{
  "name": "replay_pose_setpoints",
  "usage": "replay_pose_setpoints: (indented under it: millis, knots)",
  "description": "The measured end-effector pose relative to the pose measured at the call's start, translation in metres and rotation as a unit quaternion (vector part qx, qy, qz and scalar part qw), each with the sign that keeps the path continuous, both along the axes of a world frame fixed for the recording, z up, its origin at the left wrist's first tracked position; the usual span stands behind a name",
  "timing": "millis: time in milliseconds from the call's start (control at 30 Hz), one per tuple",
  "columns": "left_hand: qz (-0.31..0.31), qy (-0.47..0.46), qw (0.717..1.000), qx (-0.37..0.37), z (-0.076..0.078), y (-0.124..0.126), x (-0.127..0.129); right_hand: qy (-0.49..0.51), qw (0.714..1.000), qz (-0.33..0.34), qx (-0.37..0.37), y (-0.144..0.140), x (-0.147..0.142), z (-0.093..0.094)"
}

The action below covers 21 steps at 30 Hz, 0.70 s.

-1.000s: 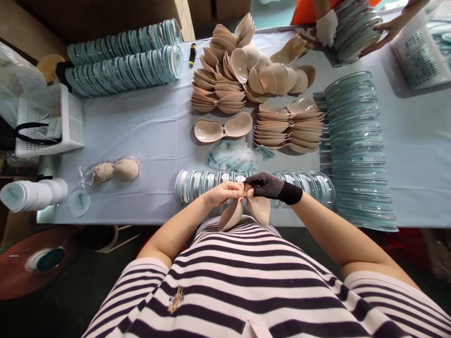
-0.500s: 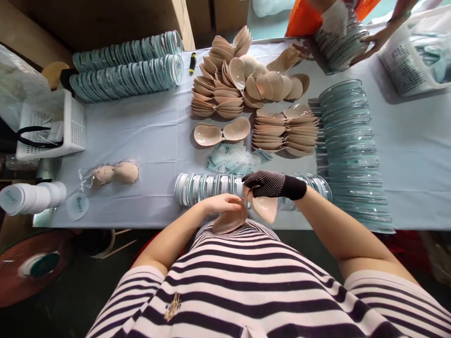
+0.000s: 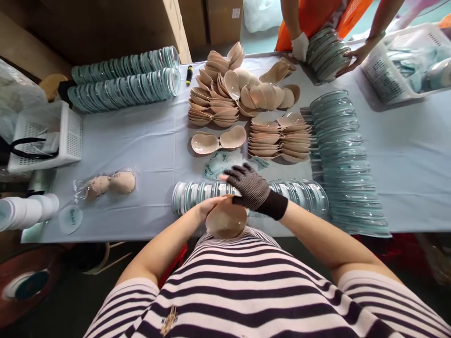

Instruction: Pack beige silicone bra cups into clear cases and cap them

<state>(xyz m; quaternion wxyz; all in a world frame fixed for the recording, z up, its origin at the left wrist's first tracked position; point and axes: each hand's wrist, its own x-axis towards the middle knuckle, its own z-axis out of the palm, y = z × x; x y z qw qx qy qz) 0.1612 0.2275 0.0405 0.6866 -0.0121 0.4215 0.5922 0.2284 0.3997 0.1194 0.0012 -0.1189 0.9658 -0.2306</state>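
Folded beige cup pair at the table's near edge, cradled in bare left hand; fingers curled under. Gloved right hand above, fingers spread, touching its top.

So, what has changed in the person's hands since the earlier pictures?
The two beige cups, spread apart like wings a second ago, are now folded together into one round beige cup pair, held in the bare left hand. The black-gloved right hand has let go and reaches forward over the row of clear plastic shells. The stacks on the table stayed put.
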Motion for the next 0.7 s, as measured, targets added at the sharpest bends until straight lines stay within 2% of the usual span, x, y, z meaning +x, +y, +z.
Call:
replay_pose_setpoints:
  millis: [100, 200, 300, 433, 500, 567, 633, 700]
  knots:
    - [0.026, -0.082, 0.996, 0.014, 0.003, 0.003, 0.004, -0.131, 0.981, -0.135, -0.049, 0.026, 0.015, -0.033]
    - [0.065, -0.133, 0.989, 0.03, 0.0, 0.006, 0.002, -0.169, 0.965, -0.181, -0.084, 0.024, 0.02, -0.065]
    - [0.063, -0.13, 0.989, 0.025, -0.008, 0.002, -0.005, -0.117, 0.977, -0.152, -0.089, 0.016, 0.011, -0.076]
    - [0.033, -0.087, 0.995, -0.03, -0.013, -0.005, -0.013, -0.148, 0.982, -0.112, -0.025, 0.014, -0.014, -0.069]
    - [0.062, -0.03, 0.997, -0.043, -0.012, -0.005, -0.016, -0.183, 0.979, -0.094, -0.013, 0.019, -0.032, -0.068]
    - [0.102, 0.01, 0.994, -0.038, -0.011, -0.005, -0.017, -0.207, 0.973, -0.09, -0.05, 0.027, -0.056, -0.074]
    - [0.139, 0.013, 0.989, -0.041, -0.012, -0.007, -0.019, -0.196, 0.973, -0.102, -0.062, 0.038, -0.089, -0.088]
    - [0.173, 0.004, 0.982, -0.071, -0.015, -0.009, -0.022, -0.159, 0.983, -0.087, -0.008, 0.045, -0.125, -0.107]
